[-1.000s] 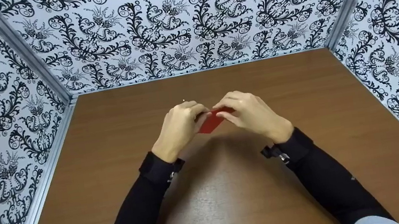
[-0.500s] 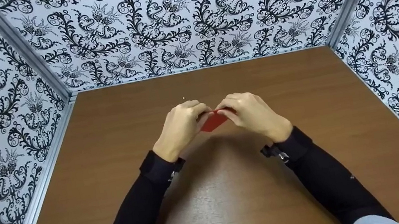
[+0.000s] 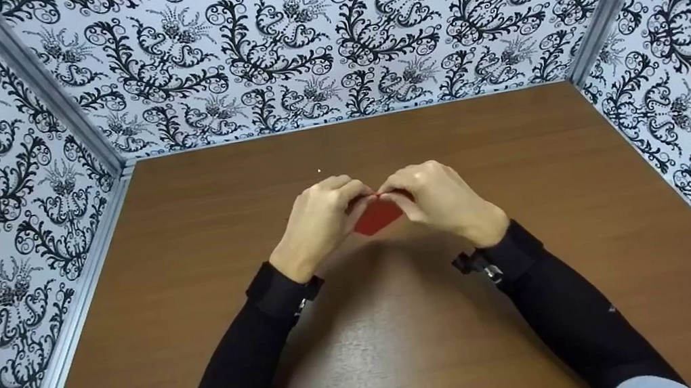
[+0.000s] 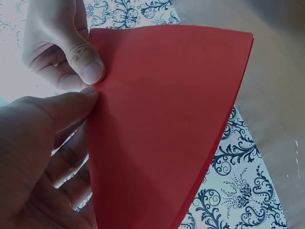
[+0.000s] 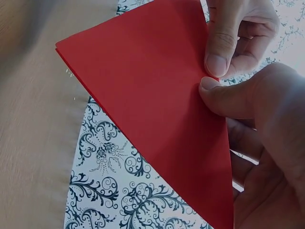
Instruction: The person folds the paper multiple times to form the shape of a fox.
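A folded sheet of red paper (image 3: pixel 378 216) is held up between both hands above the table. My left hand (image 3: pixel 320 222) pinches its folded edge between thumb and fingers. Close beside it, my right hand (image 3: pixel 446 201) pinches the same edge, the two thumb tips almost meeting. In the left wrist view the red paper (image 4: pixel 157 109) spreads out smooth, its two layers visible along the slanting free side. The right wrist view shows the paper (image 5: pixel 143 95) narrowing to a corner at the bottom. Fingers behind the sheet are partly hidden.
Beneath the hands lies a brown wooden table (image 3: pixel 369 355). Walls with a black-and-white scroll pattern (image 3: pixel 321 33) rise at the back and both sides, joined by grey metal posts (image 3: pixel 42 88). A tiny white speck (image 3: pixel 319 170) is on the table beyond the left hand.
The fingertips of both hands have drawn together along the paper's edge. The left hand has shifted slightly right, and the paper's lower part hangs a little lower and further right.
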{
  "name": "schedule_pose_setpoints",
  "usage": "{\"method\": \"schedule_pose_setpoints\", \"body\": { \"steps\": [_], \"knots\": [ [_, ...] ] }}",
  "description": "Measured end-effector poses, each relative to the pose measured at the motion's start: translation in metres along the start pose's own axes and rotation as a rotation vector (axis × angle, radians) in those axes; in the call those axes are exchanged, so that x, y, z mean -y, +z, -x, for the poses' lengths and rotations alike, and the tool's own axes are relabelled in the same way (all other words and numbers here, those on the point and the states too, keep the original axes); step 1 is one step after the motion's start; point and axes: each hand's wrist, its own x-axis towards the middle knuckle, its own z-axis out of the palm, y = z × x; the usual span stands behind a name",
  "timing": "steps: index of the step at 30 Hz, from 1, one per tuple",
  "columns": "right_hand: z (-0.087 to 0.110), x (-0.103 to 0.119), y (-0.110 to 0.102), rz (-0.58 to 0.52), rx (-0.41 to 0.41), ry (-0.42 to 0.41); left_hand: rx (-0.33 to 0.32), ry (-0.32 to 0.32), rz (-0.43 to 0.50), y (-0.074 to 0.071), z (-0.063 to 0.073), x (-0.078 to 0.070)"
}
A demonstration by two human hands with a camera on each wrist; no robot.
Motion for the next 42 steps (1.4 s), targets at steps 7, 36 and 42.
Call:
{"method": "schedule_pose_setpoints", "body": {
  "steps": [7,36,42],
  "knots": [
    [-0.001,-0.003,0.000,-0.034,0.005,-0.034,0.028,0.013,0.000,-0.001,0.000,0.001],
    [0.002,-0.027,-0.018,-0.058,-0.004,0.086,0.023,-0.018,-0.007,-0.017,0.000,0.020],
    [0.003,-0.032,-0.022,-0.056,-0.013,0.115,0.014,-0.039,0.007,-0.022,0.001,0.027]
  ]
}}
